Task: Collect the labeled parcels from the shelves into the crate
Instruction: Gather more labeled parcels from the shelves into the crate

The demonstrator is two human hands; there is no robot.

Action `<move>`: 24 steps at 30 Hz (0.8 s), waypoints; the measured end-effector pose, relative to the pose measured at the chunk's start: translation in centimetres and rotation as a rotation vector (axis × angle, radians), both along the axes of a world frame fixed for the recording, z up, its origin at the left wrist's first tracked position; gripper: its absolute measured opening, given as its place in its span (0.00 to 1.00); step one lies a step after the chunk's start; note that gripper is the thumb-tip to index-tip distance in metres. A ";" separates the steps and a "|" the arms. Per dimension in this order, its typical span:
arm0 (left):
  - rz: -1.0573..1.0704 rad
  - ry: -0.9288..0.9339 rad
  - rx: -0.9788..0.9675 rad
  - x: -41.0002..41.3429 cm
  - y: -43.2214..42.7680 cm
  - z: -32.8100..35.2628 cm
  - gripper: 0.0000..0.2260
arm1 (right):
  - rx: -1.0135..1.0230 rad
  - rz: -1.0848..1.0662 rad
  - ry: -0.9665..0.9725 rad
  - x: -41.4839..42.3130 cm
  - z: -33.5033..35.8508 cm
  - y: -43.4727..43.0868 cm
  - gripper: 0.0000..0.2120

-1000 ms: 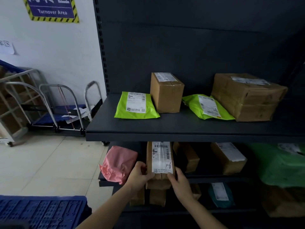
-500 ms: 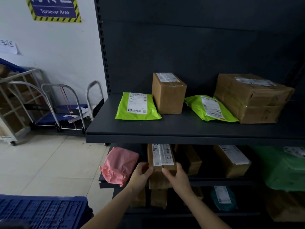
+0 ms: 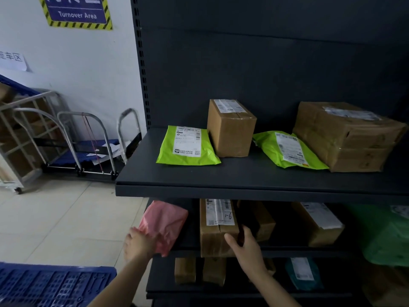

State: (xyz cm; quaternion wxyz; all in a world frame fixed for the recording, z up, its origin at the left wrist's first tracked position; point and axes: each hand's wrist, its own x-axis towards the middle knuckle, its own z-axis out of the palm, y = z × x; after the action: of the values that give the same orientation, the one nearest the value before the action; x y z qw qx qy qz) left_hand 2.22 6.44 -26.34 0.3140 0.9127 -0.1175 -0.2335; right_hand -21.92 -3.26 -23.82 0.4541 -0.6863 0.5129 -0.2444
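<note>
On the middle shelf stands a tall brown box with a white label marked "1-6". My right hand grips its right side, thumb on the front face. Left of it a pink bag hangs over the shelf's end, and my left hand holds its lower left corner, fingers partly hidden behind it. The blue crate is at the bottom left, below my left arm. The top shelf carries two green labeled bags, a small brown box and a large brown box.
More brown boxes and a big green bag fill the middle shelf to the right. Small boxes and a teal bag lie on the lower shelf. Folding trolleys and a metal cage cart stand by the left wall.
My left hand has left the "1-6" box and moved left onto the pink bag. The box has gone back onto the shelf, with my right hand still on its right side.
</note>
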 end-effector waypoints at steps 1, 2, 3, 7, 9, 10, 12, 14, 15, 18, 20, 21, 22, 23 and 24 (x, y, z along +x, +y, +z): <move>0.010 0.062 0.010 0.2 -0.1 -0.4 0.36 | -0.008 -0.004 0.012 -0.1 0.0 0.0 0.31; 0.008 0.098 0.012 0.4 -0.3 -0.8 0.34 | -0.012 -0.006 0.020 -0.3 0.0 -0.1 0.32; 0.002 0.133 0.007 0.4 -0.4 -0.9 0.29 | -0.015 -0.004 0.025 -0.4 0.0 -0.1 0.33; -0.004 0.194 -0.037 1.3 -1.6 -4.1 0.33 | -0.020 0.019 0.053 -0.9 0.0 -0.2 0.33; 0.006 0.230 -0.103 0.6 -1.9 -3.3 0.36 | -0.032 0.014 0.053 -1.3 0.0 -0.2 0.32; 0.014 0.261 -0.151 -0.7 -1.7 -1.1 0.35 | -0.042 0.007 0.052 -1.5 0.0 -0.3 0.31; 0.074 0.309 -0.244 -2.0 -1.8 0.9 0.33 | -0.072 -0.004 0.060 -2.2 0.0 -0.5 0.30; 0.123 0.327 -0.317 -2.5 -2.2 1.0 0.33 | -0.130 0.000 0.082 -2.9 0.1 -0.8 0.29; 0.147 0.329 -0.335 -2.6 -2.4 0.9 0.35 | -0.164 0.009 0.103 -3.2 0.1 -1.0 0.28; 0.179 0.323 -0.369 -2.5 -2.9 0.7 0.38 | -0.349 0.064 0.312 -4.4 0.3 -1.4 0.27; 0.170 0.313 -0.355 -2.5 -3.4 0.5 0.36 | -0.606 0.080 0.532 -4.9 0.6 -2.0 0.25; 0.156 0.297 -0.332 -2.5 -3.5 0.5 0.34 | -0.690 0.086 0.606 -5.2 0.7 -2.4 0.24; 0.142 0.272 -0.313 -2.5 -3.7 0.4 0.31 | -0.748 0.065 0.654 -5.5 0.6 -3.0 0.24; 0.132 0.228 -0.305 -2.6 -3.8 0.6 0.28 | -0.781 0.033 0.678 -5.6 0.4 -3.7 0.24; 0.118 0.172 -0.299 -2.6 -3.9 1.0 0.24 | -0.771 0.015 0.695 -5.6 0.2 -4.5 0.24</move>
State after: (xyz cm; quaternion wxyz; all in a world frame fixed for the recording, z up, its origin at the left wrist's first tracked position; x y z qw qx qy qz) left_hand -0.41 2.57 -25.36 0.4683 0.8379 -0.0700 -0.2715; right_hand -27.52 -7.72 -23.57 -0.0273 -0.8482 0.5009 -0.1700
